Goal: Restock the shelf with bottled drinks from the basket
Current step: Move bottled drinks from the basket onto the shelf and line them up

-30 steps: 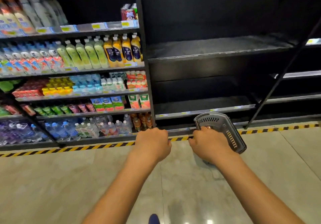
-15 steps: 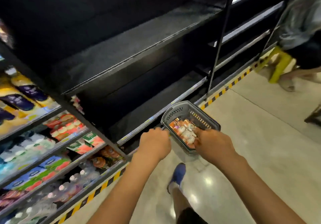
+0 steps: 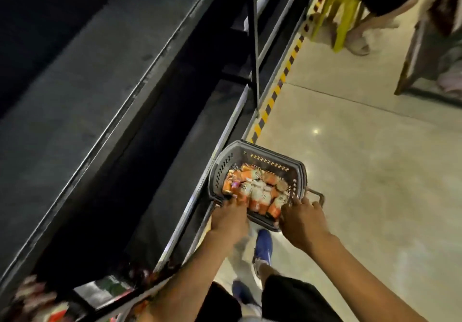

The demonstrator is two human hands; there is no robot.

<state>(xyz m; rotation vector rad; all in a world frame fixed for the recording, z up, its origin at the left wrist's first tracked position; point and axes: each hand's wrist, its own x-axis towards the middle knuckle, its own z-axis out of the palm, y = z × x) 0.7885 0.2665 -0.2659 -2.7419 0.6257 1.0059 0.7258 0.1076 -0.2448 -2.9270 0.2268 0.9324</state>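
A grey plastic basket [image 3: 297, 171] hangs low beside the bottom shelf edge, packed with several orange-and-white bottled drinks [image 3: 257, 191]. My left hand [image 3: 228, 218] grips the basket's near left rim. My right hand [image 3: 301, 220] grips the near right rim, by the folded grey handle [image 3: 318, 195]. To the left rise the empty black shelves [image 3: 100, 91], a broad upper board and a lower one with a metal front rail.
Yellow-black hazard tape [image 3: 277, 91] runs along the shelf base. My blue shoe [image 3: 262, 248] stands on the glossy pale floor under the basket. At top right another person's legs are next to a yellow stool [image 3: 342, 16]. Blurred stocked goods [image 3: 37, 301] show at bottom left.
My view has swung right and down, from the stocked drink shelves to the empty black shelves. The basket, held in both hands, has moved with me and its bottles have come into view.
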